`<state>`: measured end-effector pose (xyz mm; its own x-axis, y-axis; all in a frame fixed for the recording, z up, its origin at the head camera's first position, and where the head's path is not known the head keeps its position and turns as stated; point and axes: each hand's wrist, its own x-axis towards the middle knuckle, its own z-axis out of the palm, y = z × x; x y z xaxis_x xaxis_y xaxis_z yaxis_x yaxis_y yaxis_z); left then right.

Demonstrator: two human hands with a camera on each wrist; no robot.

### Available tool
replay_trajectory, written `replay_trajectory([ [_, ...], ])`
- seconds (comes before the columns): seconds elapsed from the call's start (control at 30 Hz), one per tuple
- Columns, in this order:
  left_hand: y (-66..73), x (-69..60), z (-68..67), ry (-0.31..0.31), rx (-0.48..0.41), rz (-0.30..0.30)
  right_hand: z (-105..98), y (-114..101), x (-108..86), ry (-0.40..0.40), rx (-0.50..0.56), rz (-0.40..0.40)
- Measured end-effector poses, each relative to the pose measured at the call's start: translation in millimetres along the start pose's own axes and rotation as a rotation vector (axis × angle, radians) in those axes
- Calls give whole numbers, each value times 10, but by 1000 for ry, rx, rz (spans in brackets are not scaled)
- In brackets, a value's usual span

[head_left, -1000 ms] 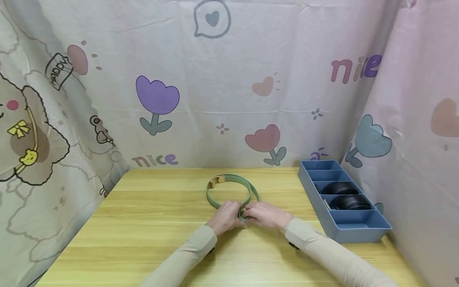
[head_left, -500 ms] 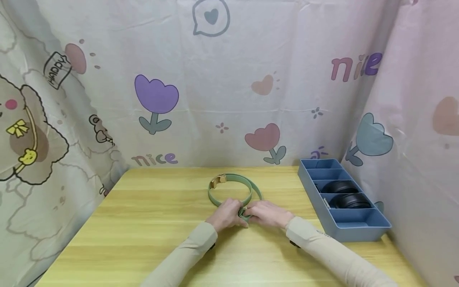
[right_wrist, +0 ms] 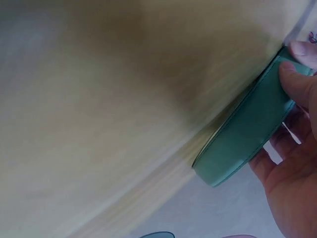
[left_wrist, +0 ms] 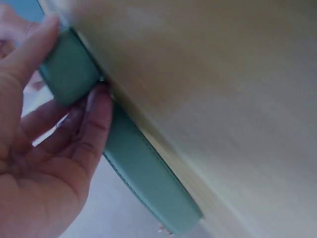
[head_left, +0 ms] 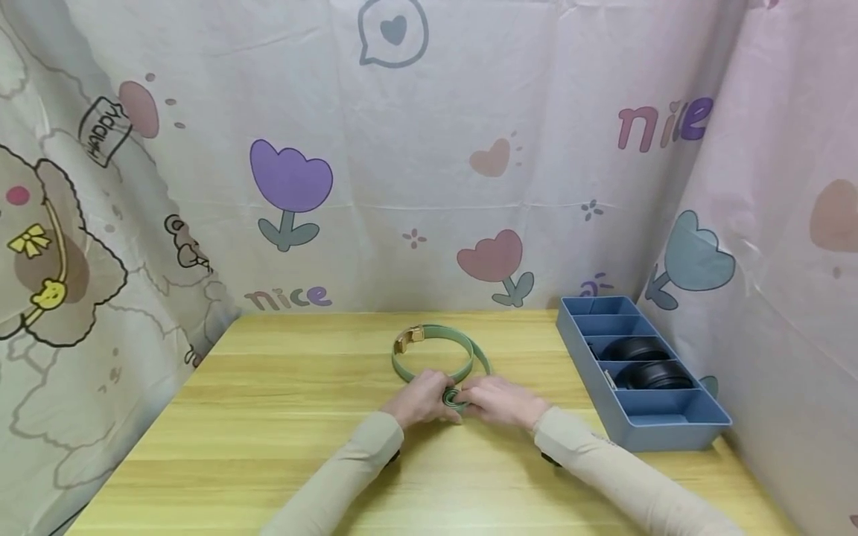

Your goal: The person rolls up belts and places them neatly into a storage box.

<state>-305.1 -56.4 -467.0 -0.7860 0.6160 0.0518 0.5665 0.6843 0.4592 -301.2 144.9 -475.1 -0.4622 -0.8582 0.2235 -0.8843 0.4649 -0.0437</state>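
A green belt (left_wrist: 143, 163) with stitched edges stands on its edge on the table, curving in a wide loop. Its gold buckle (head_left: 417, 333) is on the loop's far left side. One end is wound into a small tight coil (head_left: 450, 399) between the two hands. My left hand (head_left: 418, 398) holds the coil from the left, thumb on one side and fingers curled on the other in the left wrist view. From the right, my right hand (head_left: 503, 400) pinches the belt by the coil; the right wrist view shows its thumb pressed on the green strap (right_wrist: 247, 124).
At the right edge of the wooden table (head_left: 268, 417) stands a blue compartment box (head_left: 677, 439). Two black rolled items (head_left: 660, 377) sit in separate middle compartments. A patterned curtain (head_left: 402, 149) hangs behind the table and along both sides.
The belt's loop has shifted slightly to the right in the head view. Both hands stay at the coil, with small finger movements; the coil's spiral shows a little more clearly.
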Motion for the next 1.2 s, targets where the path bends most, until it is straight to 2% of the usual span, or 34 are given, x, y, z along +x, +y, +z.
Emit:
replay_trajectory([
  [0.17, -52, 19, -64, -70, 1, 22, -3, -1, 29, -7, 40, -16],
  [0.23, -59, 17, -86, -79, -10, 28, -3, 7, 31, 1, 43, -22],
  [0.47, -40, -11, -54, -5, -22, -36, -5, -3, 38, 11, 8, 21],
  [0.7, -29, 14, -73, -86, 10, 55, 2, 29, 5, -21, 45, -10],
  [0.93, -20, 6, -70, -68, -25, -31, 32, 37, 4, 11, 32, -46],
  [1.1, -49, -10, -79, -68, 35, 34, 15, 39, -7, 11, 61, -39],
  [1.2, -45, -26, -77, -63, 60, 42, 24, 43, 13, 16, 78, -58],
])
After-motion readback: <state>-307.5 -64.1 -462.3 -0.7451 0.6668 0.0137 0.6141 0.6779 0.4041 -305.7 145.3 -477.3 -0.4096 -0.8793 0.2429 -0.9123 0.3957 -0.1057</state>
